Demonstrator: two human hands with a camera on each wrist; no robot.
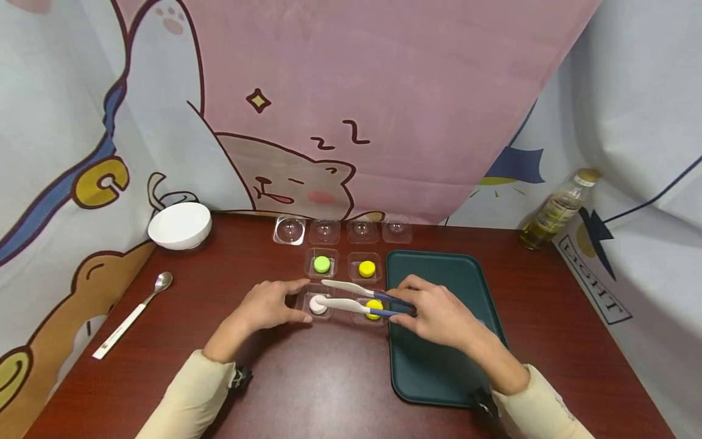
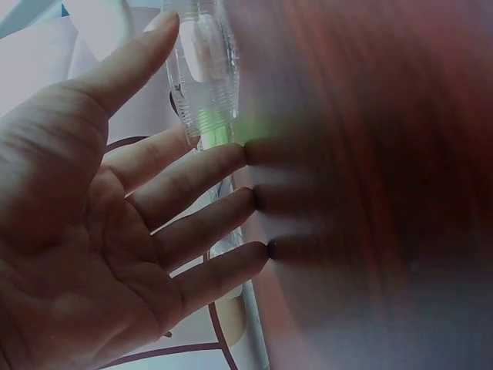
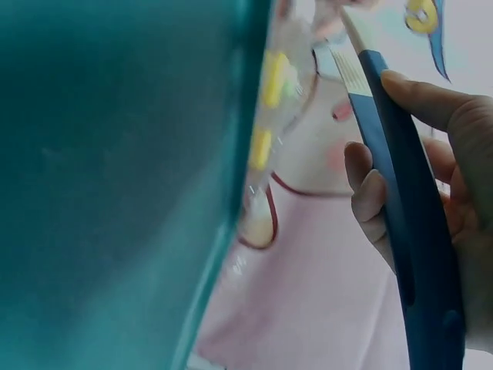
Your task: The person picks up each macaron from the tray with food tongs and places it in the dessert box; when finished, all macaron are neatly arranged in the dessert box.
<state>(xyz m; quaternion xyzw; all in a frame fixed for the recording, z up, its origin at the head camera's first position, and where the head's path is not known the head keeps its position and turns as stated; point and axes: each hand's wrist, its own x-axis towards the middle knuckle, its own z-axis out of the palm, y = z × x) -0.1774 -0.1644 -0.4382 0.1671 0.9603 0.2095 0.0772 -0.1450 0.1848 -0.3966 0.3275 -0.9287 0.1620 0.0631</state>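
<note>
At the far left we find a spoon (image 1: pixel 131 317) with a white handle lying on the dark reddish counter (image 1: pixel 329 378), and beyond it a white bowl (image 1: pixel 180 225) near the patterned cloth behind. Next comes the person's left hand (image 1: pixel 269 305), relaxed and unclenched, thumb and forefinger spread at the near and far edges of a clear container (image 1: pixel 304 297); we cannot tell how firmly they touch it. Inside sits a pale macaron (image 1: pixel 315 305).

Behind it, a green macaron (image 1: pixel 322 264) rests in a second container; farther back still, four clear domed lids (image 1: pixel 289 230) stand in a row. Just right, two more containers each hold a yellow one: a rear yellow macaron (image 1: pixel 367 269) and a front yellow macaron (image 1: pixel 375 303).

Over the front pair reach tongs (image 1: pixel 348 305), blue-handled with whitish ends, their tips apart. One tip overlaps the pale macaron in the head view, though we cannot tell whether it touches. The right hand (image 1: pixel 439 311) grasps the handles above a dark green tray (image 1: pixel 450 378). At the far right we see a yellow-capped bottle (image 1: pixel 556 210).
</note>
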